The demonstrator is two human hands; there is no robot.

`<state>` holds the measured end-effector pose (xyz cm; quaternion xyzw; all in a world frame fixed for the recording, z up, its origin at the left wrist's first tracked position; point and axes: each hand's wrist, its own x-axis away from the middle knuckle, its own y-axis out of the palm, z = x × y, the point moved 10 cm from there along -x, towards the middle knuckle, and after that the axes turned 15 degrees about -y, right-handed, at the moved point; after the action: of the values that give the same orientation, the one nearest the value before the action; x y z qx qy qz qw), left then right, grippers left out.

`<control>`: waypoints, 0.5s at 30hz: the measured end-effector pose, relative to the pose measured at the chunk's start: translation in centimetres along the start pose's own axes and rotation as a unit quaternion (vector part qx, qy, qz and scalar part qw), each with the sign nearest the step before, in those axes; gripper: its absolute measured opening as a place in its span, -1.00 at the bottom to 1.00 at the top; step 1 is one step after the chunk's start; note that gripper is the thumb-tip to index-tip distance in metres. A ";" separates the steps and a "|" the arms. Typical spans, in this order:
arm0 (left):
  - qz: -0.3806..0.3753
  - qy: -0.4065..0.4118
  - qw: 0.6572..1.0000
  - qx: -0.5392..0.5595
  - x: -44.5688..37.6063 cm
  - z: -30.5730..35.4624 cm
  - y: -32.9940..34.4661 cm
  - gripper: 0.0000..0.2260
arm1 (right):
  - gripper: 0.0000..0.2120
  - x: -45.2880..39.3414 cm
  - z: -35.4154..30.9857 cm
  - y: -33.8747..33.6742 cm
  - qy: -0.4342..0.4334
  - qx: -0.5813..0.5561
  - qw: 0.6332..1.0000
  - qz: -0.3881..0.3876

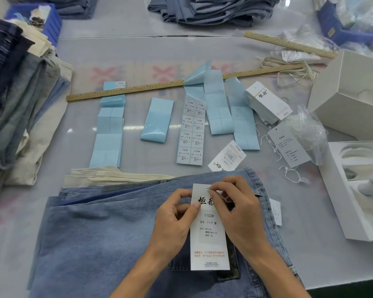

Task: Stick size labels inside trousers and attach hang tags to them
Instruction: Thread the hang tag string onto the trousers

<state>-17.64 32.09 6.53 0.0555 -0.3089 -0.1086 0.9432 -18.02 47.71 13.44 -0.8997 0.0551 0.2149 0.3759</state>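
At lower centre of the frame, a white hang tag [209,229] is laid on light-blue trousers [108,229]. Its left edge is pinched by the left hand [174,220]; what seems a string is pinched at its top hole by the right hand [237,207].

Grey desk [138,50] strewn with jeans, labels and tags

Jeans [116,233] lie at 6 o'clock; label strips [191,132] and a long ruler [138,89] sit at centre; tag stack [267,102] and strings [289,67] at 2; white boxes [349,93] at 3; folded piles [13,104] at 9 and another pile [209,9] at 12; blue bins [50,20] in the far corners.
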 end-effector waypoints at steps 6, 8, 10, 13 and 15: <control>0.009 0.069 0.995 -0.072 0.8 1.4 0.5 -0.85 | -0.93 0.0 -0.5 0.1 -0.014 -0.011 1.000 0.004; 0.016 0.106 0.988 -0.112 1.2 2.2 0.6 -0.83 | -0.89 0.0 -0.6 0.1 -0.013 -0.038 0.999 0.005; 0.014 0.141 0.980 -0.141 1.4 2.9 0.7 -0.82 | -0.81 0.1 -0.5 0.1 -0.003 -0.071 0.997 0.002; -0.012 0.129 0.988 -0.088 1.4 3.2 0.7 -0.78 | -0.78 0.2 -0.5 0.1 0.017 -0.105 0.994 0.006; -0.006 0.110 0.994 -0.028 1.2 3.5 0.4 -0.80 | -0.78 0.2 -0.5 0.1 0.025 -0.114 0.993 0.011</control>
<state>-18.69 32.08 10.07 0.0422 -0.1997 -0.1158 0.9721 -17.70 47.27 13.64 -0.9412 0.0494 0.2016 0.2666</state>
